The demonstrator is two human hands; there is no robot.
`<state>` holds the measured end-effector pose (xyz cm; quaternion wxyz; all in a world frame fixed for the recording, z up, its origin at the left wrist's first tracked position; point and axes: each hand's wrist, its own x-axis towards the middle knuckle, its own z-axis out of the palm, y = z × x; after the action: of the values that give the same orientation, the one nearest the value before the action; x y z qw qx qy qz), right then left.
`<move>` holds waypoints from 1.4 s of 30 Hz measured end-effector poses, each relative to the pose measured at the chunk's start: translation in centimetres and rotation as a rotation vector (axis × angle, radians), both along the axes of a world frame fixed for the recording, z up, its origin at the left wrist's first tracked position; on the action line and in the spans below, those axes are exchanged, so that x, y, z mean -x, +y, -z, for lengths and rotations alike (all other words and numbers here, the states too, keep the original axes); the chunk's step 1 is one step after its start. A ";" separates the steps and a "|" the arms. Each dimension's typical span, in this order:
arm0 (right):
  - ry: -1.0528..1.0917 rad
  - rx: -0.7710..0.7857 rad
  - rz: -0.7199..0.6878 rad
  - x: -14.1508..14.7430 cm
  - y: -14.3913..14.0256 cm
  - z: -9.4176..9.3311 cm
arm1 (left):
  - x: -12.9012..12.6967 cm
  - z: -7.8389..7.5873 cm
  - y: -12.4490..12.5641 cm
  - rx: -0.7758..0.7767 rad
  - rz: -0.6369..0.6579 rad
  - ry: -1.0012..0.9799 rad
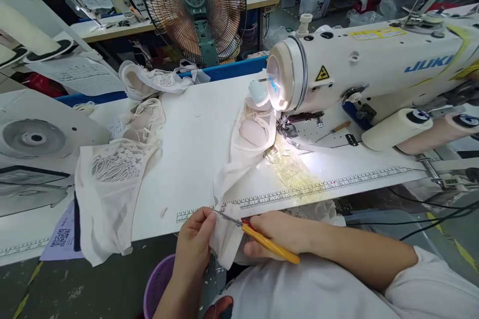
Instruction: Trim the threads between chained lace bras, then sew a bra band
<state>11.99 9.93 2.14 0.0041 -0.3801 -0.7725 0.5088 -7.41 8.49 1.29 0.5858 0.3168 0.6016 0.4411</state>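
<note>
At the table's front edge, my left hand pinches the edge of a white bra between thumb and finger. My right hand grips a pair of scissors with orange handles. Their blades reach left to the cloth beside my left fingertips; whether they are parted is too small to tell. From my hands the bra runs up the table to the sewing machine's needle area, and its lower end hangs over the edge. Yellowish transparent film lies on the table right of the bra.
More white bras lie on the left of the table, partly hanging over its front. A large fan stands behind. Thread cones and a wooden-handled awl lie at right. A purple basket stands below.
</note>
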 end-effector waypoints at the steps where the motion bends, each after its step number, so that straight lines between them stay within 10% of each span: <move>1: -0.018 -0.008 0.001 0.1 0.0 -0.1 | -0.1 -0.1 0.0 -0.001 -0.005 0.002; 20: 0.005 0.112 0.215 1.2 -1.1 2.0 | 0.0 -0.2 -0.1 -0.032 0.021 0.087; 28: 0.011 0.020 0.096 0.3 -0.6 0.0 | -0.8 -1.0 -0.5 -0.060 0.050 0.128; 42: 0.043 -0.014 0.298 0.1 -0.1 -0.3 | -0.9 -1.2 -0.7 -0.079 0.145 0.154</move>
<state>11.91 9.80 2.44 0.0987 -0.4795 -0.7107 0.5052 -6.48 7.84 2.45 0.5552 0.4152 0.6024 0.3955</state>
